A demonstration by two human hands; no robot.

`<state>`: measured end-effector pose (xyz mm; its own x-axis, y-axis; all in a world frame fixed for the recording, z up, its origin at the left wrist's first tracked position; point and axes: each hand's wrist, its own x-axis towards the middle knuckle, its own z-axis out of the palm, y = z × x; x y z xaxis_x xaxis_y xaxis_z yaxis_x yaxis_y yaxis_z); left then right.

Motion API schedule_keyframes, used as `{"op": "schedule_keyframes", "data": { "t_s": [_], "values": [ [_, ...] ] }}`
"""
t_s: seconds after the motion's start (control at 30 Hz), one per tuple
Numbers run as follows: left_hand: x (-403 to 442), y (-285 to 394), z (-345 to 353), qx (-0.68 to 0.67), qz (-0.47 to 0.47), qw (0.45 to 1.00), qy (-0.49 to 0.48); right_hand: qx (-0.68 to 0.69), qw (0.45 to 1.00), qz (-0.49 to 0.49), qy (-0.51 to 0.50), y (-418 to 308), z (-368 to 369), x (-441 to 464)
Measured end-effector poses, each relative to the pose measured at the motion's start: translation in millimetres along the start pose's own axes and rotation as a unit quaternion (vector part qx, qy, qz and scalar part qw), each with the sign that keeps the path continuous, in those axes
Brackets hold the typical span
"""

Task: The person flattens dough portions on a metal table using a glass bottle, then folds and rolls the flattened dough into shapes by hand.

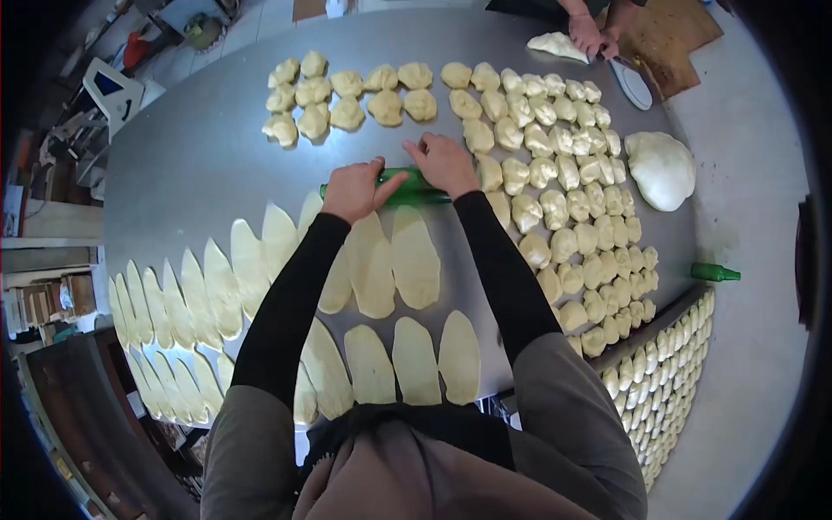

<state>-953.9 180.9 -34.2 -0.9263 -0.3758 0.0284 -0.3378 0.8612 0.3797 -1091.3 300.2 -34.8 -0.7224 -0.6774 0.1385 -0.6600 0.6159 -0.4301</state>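
The flattening of the dough looks well under way but far from complete. On the smooth grey metal counter (191, 156), long, flat, pale-yellow dough tongues (223, 290) lie side by side along the left, and more flat, round-ended dough strips (416, 360) line the edge nearest the wearer; these appear finished. The green glass bottle (407, 180) lies on its side across the middle of the counter, at the far ends of two flat pale dough ovals (373, 269), which seem to be the ones being worked. The left hand (354, 191) is on one end of the bottle with its thumb stretched over the glass, and the right hand (445, 165) is on the other; most fingers are hidden, so whether they are closed around it or only pressing cannot be told. Much appears left to do: a small group of plump, pale-yellow dough lumps (347, 113) sits unflattened beyond the bottle, and a far bigger block of rounded, creamy dough lumps (543, 172) fills the right side. Past that block, a large, smooth white dough mass (661, 171) appears undivided.
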Motion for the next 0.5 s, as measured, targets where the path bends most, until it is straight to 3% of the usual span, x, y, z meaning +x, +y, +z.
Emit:
{"op": "schedule_keyframes", "data": {
  "t_s": [0.13, 0.2, 0.27, 0.3, 0.37, 0.4, 0.47, 0.5],
  "values": [
    [28, -4, -13, -0.045, -0.024, 0.996, -0.079, 0.041, 0.995, 0.025, -0.085, 15, -5, 22],
    [-19, 8, -14, -0.058, 0.049, 0.997, -0.030, 0.094, 0.995, 0.002, -0.030, 1, -30, -31],
    [-99, 23, 12, -0.040, 0.104, 0.993, 0.026, -0.053, 0.992, -0.013, -0.115, -8, -30, -130],
    [-133, 35, 16, -0.017, 0.135, 0.988, 0.077, -0.041, 0.992, -0.104, -0.055, -8, -29, -178],
    [-179, 52, 12, -0.005, 0.134, 0.990, 0.050, -0.041, 0.987, -0.144, 0.060, -26, -51, -244],
    [-188, 57, 9, -0.012, 0.145, 0.988, 0.043, -0.047, 0.988, -0.131, 0.061, -25, -57, -262],
    [-199, 64, -1, -0.006, 0.131, 0.989, -0.070, 0.100, 0.982, -0.156, 0.032, -17, -70, -289],
    [-205, 69, -8, -0.005, 0.142, 0.987, -0.069, 0.095, 0.983, -0.151, 0.041, -13, -77, -297]
  ]
}}
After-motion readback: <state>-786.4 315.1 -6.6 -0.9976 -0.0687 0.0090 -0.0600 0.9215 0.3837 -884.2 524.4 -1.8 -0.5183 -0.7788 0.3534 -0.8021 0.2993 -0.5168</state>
